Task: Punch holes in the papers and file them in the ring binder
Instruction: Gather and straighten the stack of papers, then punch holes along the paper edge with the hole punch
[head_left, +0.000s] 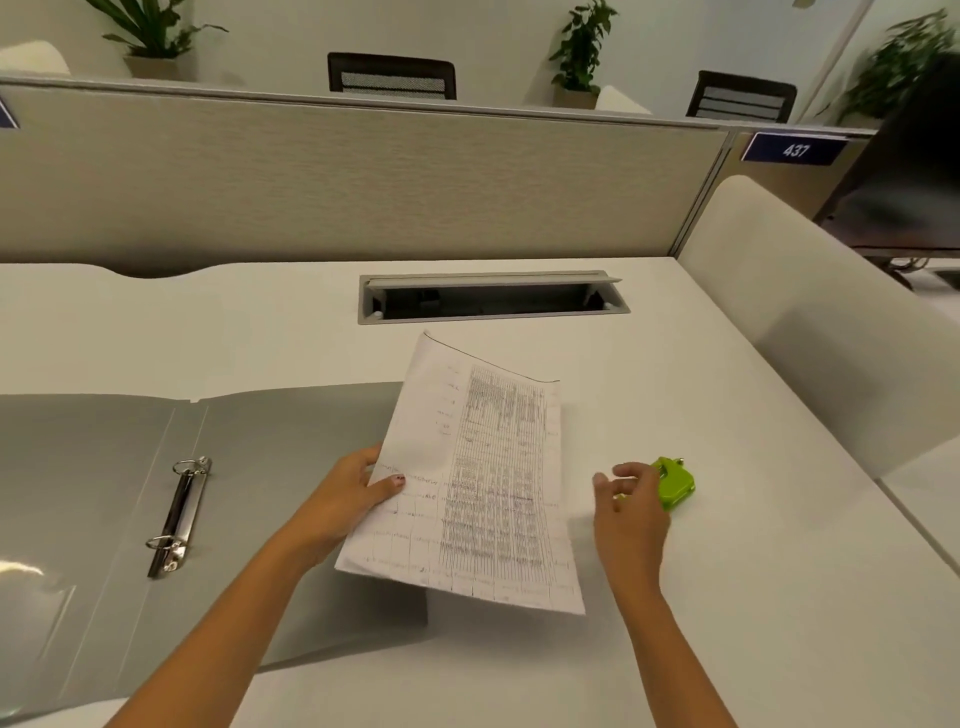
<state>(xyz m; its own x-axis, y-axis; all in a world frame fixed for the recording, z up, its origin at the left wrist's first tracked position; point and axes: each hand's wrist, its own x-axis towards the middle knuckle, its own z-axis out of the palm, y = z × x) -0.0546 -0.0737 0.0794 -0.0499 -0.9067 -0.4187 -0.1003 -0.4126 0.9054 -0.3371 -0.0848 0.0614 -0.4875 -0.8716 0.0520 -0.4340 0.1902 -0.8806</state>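
Note:
A printed sheaf of papers (478, 483) covered in tables hangs just above the white desk, partly over the binder's right cover. My left hand (348, 493) pinches its left edge, thumb on top. A grey ring binder (249, 467) lies open on the left, its two metal rings (179, 514) closed and bare. A small green hole punch (675, 483) sits on the desk to the right of the papers. My right hand (631, 514) hovers beside the punch with loosely curled fingers near its left side; whether they touch it is unclear.
A cable tray slot (493, 296) with its lid up lies in the desk behind the papers. A beige partition (363, 176) closes the far edge. A white side divider (810, 312) rises on the right, with a dark monitor (914, 171) beyond it.

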